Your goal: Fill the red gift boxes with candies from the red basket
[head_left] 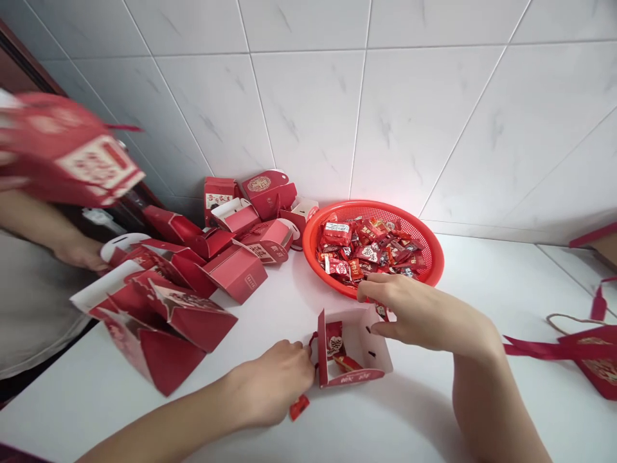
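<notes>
A small open gift box (354,378), red outside and white inside, lies on the white table with a few wrapped candies (334,341) in it. My left hand (279,382) is closed at the box's left side, by its dark red cord; the fingertips are partly hidden. Below that hand a small red candy (299,408) rests on the table. Over the box's back right corner is my right hand (412,312), with a wrapped candy (382,312) between thumb and fingers. Just behind stands a red plastic basket (436,254) full of candies.
Several red gift boxes (236,273) crowd the table's left and back. Another person's hand (80,247) touches the nearer ones, and a blurred red box (72,151) is held up above. A red box with ribbon (598,360) lies at right. A tiled wall (308,116) rises behind.
</notes>
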Tool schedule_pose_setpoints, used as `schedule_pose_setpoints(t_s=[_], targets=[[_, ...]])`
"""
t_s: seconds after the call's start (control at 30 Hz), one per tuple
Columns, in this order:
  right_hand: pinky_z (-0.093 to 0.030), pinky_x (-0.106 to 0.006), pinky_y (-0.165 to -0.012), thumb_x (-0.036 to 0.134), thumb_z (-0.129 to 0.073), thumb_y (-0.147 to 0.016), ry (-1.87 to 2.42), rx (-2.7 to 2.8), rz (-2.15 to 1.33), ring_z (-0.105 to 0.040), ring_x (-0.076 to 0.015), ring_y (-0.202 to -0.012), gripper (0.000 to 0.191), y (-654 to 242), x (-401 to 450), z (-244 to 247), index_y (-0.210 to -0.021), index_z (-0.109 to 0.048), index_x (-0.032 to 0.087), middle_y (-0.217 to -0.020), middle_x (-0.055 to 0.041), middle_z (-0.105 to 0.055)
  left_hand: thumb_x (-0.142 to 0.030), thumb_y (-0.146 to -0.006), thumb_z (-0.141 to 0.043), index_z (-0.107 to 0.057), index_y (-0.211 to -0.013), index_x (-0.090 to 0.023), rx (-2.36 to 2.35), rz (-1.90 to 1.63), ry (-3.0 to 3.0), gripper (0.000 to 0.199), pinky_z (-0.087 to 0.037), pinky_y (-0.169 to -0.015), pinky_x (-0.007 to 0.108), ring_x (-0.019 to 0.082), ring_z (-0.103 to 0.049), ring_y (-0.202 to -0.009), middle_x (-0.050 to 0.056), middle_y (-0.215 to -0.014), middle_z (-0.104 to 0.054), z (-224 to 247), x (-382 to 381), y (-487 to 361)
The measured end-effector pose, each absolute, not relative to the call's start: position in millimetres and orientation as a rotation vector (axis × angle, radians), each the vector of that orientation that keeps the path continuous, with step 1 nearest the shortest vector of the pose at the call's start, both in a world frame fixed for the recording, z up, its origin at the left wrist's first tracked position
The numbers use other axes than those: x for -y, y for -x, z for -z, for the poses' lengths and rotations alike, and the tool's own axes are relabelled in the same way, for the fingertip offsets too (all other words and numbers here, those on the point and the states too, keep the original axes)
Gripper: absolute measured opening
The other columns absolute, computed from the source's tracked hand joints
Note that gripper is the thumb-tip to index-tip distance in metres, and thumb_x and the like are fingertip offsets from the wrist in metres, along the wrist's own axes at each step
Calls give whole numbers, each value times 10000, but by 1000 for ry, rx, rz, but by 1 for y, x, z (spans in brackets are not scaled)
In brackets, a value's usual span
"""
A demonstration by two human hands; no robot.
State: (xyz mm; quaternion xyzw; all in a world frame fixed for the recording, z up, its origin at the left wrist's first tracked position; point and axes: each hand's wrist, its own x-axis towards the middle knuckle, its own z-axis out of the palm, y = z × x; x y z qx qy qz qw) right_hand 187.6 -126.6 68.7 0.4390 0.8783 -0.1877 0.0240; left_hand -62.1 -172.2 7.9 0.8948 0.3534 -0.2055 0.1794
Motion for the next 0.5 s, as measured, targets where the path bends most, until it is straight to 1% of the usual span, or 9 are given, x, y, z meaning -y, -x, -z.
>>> schedule_pose_setpoints(t_s=[0.07, 0.1, 0.23, 0.3, 0.37, 0.43, 0.47, 0.5], targets=[[-334, -276, -586, 45, -661, -862, -1365, -2720, 571, -558, -165, -730, 175, -187, 127, -69, -914, -586, 195, -946, -36, -628, 11, -762, -604, -740, -883, -159, -1001, 702, -2543, 249, -522, -758, 386, 338, -737, -916, 156, -1018, -761, 3, 172, 58], [-333, -276, -586, 42, -660, -858, -1367, -2719, 570, -554, -162, -723, 179, -187, 127, -69, -908, -581, 195, -944, -35, -625, 19, -760, -598, -740, -883, -153, -1006, 727, -2545, 255, -521, -761, 395, 345, -740, -909, 159, -1007, -762, 8, 173, 58], [-328, -277, -589, 41, -657, -847, -1367, -2721, 567, -544, -163, -720, 190, -188, 127, -68, -897, -560, 196, -946, -35, -614, 65, -712, -577, -742, -882, -137, -1000, 733, -2572, 311, -505, -719, 392, 337, -747, -812, 136, -906, -771, 17, 174, 61], [-328, -279, -592, 44, -651, -850, -1362, -2721, 552, -545, -169, -732, 189, -188, 127, -68, -882, -547, 198, -935, -35, -607, 72, -681, -587, -742, -847, -158, -981, 720, -2580, 323, -477, -666, 363, 326, -746, -769, 113, -853, -775, 16, 173, 65], [-331, -281, -596, 51, -646, -861, -1358, -2714, 550, -553, -178, -756, 179, -187, 128, -70, -887, -548, 198, -929, -37, -605, 61, -671, -597, -729, -762, -187, -995, 718, -2560, 295, -427, -602, 327, 311, -743, -753, 91, -803, -769, 8, 169, 71], [-333, -283, -597, 55, -644, -871, -1360, -2703, 562, -555, -177, -760, 167, -187, 130, -72, -900, -558, 195, -935, -39, -607, 48, -670, -606, -707, -692, -204, -1062, 702, -2509, 272, -391, -573, 295, 287, -739, -780, 72, -806, -763, -8, 162, 80], [-334, -284, -596, 53, -643, -872, -1360, -2700, 568, -552, -173, -754, 165, -186, 131, -73, -907, -561, 193, -941, -39, -609, 47, -675, -610, -714, -712, -212, -1105, 643, -2484, 282, -400, -592, 279, 274, -737, -837, 61, -849, -766, -19, 157, 86], [-335, -284, -594, 51, -640, -874, -1355, -2701, 576, -548, -168, -747, 165, -186, 131, -74, -913, -563, 191, -949, -40, -611, 24, -706, -623, -726, -749, -222, -1142, 574, -2450, 270, -415, -619, 268, 255, -728, -852, 46, -871, -766, -31, 153, 92]])
